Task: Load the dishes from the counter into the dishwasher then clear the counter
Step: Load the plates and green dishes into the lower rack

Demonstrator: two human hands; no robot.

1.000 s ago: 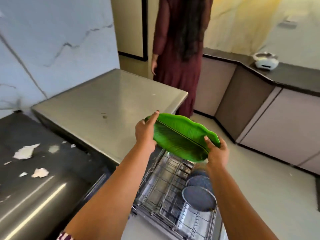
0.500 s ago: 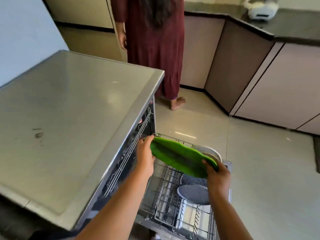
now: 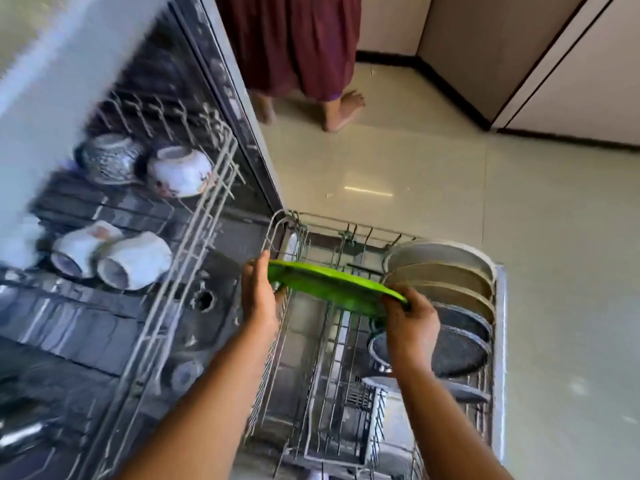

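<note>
In the head view, the left hand (image 3: 258, 299) and right hand (image 3: 410, 320) are each gripping one end of the green leaf-shaped plate (image 3: 332, 289). They are holding it almost edge-on at mid-frame, above the lower rack (image 3: 349, 227) and just left of the standing plates (image 3: 446, 271). It is looking thin, stiff and light (likely plastic, so glossy and slippery when wet). Pinching its opposite rims is seeming the surest hold for tilting it between the tines.
</note>
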